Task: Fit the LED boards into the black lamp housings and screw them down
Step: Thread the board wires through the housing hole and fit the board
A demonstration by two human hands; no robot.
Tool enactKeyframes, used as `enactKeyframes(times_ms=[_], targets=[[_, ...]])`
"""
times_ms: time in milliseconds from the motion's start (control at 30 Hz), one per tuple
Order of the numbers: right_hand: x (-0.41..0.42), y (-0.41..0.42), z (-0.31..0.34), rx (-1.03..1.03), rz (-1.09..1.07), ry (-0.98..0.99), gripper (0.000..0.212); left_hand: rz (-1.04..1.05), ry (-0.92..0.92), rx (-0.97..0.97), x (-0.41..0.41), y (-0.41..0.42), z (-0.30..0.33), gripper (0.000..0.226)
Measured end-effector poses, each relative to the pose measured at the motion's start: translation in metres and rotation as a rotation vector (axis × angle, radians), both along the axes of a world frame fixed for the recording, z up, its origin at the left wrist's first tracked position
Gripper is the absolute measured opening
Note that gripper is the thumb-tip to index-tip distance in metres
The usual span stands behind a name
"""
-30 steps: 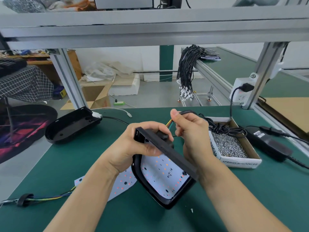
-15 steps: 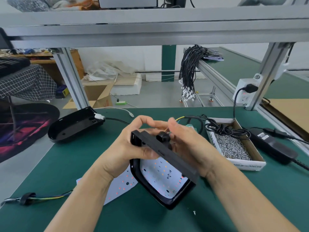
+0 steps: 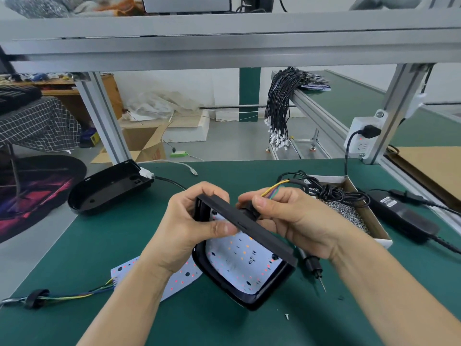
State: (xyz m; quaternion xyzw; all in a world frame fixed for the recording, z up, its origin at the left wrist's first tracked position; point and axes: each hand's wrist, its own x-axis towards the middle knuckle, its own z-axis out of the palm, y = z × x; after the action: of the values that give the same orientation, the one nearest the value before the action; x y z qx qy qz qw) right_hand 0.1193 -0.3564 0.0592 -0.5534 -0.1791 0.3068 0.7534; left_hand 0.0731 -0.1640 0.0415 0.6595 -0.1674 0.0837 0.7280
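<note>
A cardboard box (image 3: 374, 228) at 3 o'clock held many small silver screws (image 3: 349, 213). At the centre, a tilted black lamp housing (image 3: 249, 278) contained a white LED board (image 3: 239, 260) with red and orange dots. The left hand (image 3: 189, 228) gripped its upper rim; the right hand (image 3: 291, 221) pinched the coloured wires (image 3: 274, 189) behind it. A second housing (image 3: 107, 191) lay at 10 o'clock.

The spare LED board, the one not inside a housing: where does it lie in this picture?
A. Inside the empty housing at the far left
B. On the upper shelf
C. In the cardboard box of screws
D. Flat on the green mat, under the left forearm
D: the spare LED board lies flat on the green mat, partly covered by the left forearm, beside the held housing.
</note>
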Motion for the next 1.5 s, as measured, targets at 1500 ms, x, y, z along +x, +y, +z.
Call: enactKeyframes(times_ms=[1500], targets=[[-0.004,0.001,0.018,-0.075,0.095,0.060,0.024,0.174,-0.215,0.122,-0.010,-0.013,-0.003,0.032]])
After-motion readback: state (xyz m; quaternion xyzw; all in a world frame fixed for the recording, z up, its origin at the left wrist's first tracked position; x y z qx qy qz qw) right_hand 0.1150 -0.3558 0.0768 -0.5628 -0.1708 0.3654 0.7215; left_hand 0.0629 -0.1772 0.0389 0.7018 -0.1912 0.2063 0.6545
